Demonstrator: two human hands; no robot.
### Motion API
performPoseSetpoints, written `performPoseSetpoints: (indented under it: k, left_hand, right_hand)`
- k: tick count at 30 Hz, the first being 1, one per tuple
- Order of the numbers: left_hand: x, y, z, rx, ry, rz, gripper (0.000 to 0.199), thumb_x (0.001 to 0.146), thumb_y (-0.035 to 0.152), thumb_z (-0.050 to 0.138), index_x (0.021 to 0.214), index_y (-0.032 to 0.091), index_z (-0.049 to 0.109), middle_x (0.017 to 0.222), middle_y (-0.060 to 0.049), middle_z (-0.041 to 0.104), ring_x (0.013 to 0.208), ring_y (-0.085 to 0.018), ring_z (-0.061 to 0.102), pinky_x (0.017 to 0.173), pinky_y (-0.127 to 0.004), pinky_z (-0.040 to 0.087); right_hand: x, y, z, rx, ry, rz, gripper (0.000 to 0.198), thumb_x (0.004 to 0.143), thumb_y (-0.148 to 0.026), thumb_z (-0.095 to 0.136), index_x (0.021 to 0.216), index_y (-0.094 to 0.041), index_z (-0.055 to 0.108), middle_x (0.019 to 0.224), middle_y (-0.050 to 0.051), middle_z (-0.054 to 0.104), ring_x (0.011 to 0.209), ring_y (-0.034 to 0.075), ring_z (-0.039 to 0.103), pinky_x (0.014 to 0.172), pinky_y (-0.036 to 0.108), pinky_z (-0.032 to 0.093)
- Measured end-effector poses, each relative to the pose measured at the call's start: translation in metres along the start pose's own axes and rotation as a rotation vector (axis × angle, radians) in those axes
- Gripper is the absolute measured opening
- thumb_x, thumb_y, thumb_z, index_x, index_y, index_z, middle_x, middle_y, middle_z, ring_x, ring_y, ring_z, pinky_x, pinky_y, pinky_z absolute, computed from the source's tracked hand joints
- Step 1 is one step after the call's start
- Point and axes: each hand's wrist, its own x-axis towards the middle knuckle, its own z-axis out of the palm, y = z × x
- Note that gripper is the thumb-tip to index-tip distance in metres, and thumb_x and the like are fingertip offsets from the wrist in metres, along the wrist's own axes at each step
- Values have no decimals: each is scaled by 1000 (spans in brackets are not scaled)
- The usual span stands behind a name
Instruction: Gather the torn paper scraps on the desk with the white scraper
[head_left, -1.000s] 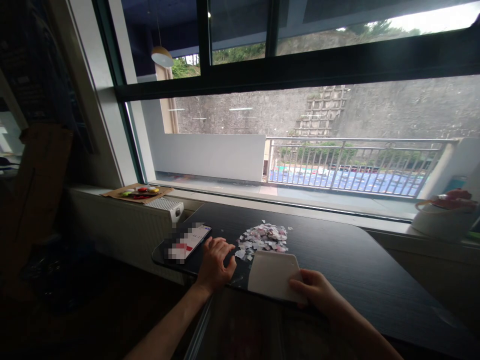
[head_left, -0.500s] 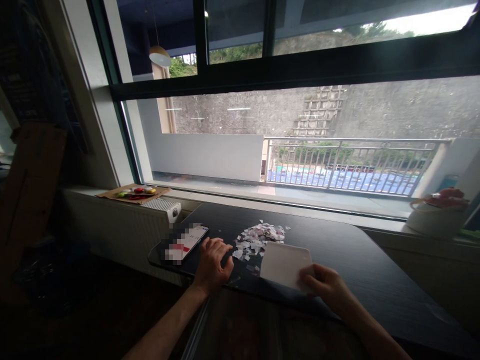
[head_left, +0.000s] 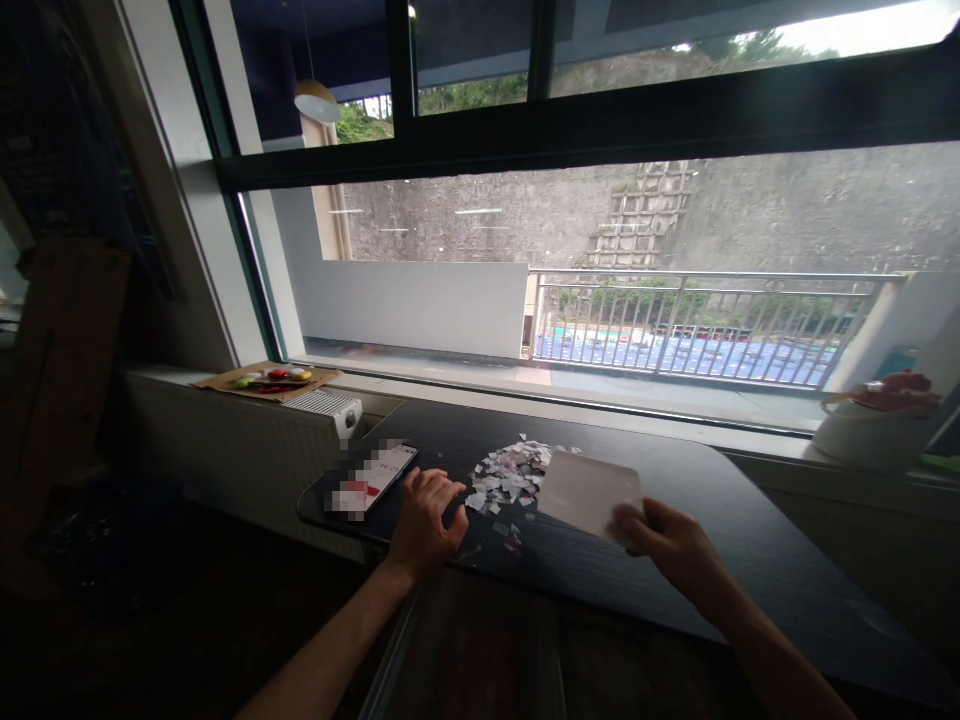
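Note:
A heap of small torn paper scraps (head_left: 504,478) lies on the dark table (head_left: 720,550), with a few loose bits nearer the front edge. My right hand (head_left: 664,535) grips a white flat scraper (head_left: 589,492) by its right corner. This scraper is rectangular with rounded corners, and it covers the right side of the heap from my view. On the heap's left, my left hand (head_left: 431,515) rests at the table with its fingers bent and apart, holding nothing. A phone (head_left: 375,482) with its screen lit lies just left of that hand.
Beyond the table runs a window sill. A brown board (head_left: 315,383) with colourful items lies over the radiator (head_left: 247,425) on the left. A white pot-like container (head_left: 862,435) stands at the right of the sill. Cardboard (head_left: 67,350) leans at far left.
My right hand and the scraper have shifted up and to the right, uncovering loose scraps near the front edge. My left hand has stayed in about the same place.

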Motion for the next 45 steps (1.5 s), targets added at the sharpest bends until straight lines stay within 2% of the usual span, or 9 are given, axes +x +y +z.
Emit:
performPoseSetpoints:
  k: [2, 6, 12, 17, 20, 23, 33, 40, 45]
  left_hand:
    - [0, 0, 0, 0, 1, 1, 20, 74, 19, 50, 91, 22, 59, 84, -3, 64, 100, -25, 54, 101, -50, 27]
    - [0, 0, -1, 0, 8, 5, 20, 75, 18, 49, 91, 21, 60, 83, -3, 64, 99, -25, 54, 100, -50, 28]
    - [-1, -1, -1, -6, 13, 6, 20, 75, 19, 50, 92, 23, 60, 85, -3, 65, 99, -25, 54, 100, -50, 28]
    - [-1, -1, 0, -2, 16, 7, 21, 75, 19, 50, 92, 23, 60, 85, -3, 65, 99, -25, 54, 99, -50, 28]
    - [0, -1, 0, -3, 16, 11, 20, 74, 19, 50, 92, 23, 60, 86, -3, 65, 99, -25, 54, 100, -49, 28]
    - [0, -2, 0, -1, 22, 22, 20, 74, 18, 50, 91, 23, 60, 85, -2, 65, 99, -25, 55, 99, -49, 29]
    - [-1, -6, 0, 10, 44, 50, 18, 73, 20, 51, 88, 24, 60, 83, -2, 66, 96, -25, 56, 96, -48, 32]
    - [-1, -8, 1, 24, 51, 67, 18, 74, 20, 51, 89, 24, 60, 83, -2, 66, 96, -26, 57, 95, -47, 33]
    - [-1, -10, 1, 31, 43, 77, 19, 75, 21, 50, 91, 23, 60, 83, -2, 66, 97, -26, 56, 95, -48, 32]
  right_hand:
    - [6, -3, -2, -40, 38, -29, 25, 64, -40, 63, 69, -16, 66, 64, 5, 67, 61, 19, 61, 51, 28, 49]
    - [20, -7, 9, -169, -27, -65, 21, 68, -36, 58, 67, -16, 64, 60, 3, 65, 55, 17, 58, 50, 27, 46]
    - [26, -9, 24, -369, -32, -131, 20, 73, -33, 53, 69, -17, 63, 60, 1, 63, 54, 16, 57, 50, 26, 42]
    - [10, -7, -6, -382, -70, -153, 18, 70, -34, 56, 63, -18, 61, 56, -1, 61, 52, 14, 55, 49, 25, 41]
    - [-1, -4, -32, -392, -5, -107, 20, 67, -37, 58, 61, -18, 61, 52, 0, 60, 48, 14, 53, 47, 26, 42]
    - [-7, -2, -47, -296, 36, -69, 23, 65, -40, 56, 62, -18, 62, 55, 2, 63, 50, 15, 55, 48, 27, 44]
    - [-21, -3, -64, -388, 91, -40, 21, 66, -39, 52, 60, -20, 59, 49, -1, 57, 47, 15, 52, 46, 25, 39]
    - [-22, -5, -60, -555, 119, -93, 19, 68, -36, 52, 58, -21, 56, 48, -3, 53, 48, 14, 49, 48, 25, 34]
    - [-27, -5, -65, -530, 155, -89, 20, 68, -38, 53, 58, -21, 55, 49, -3, 53, 49, 14, 49, 48, 24, 35]
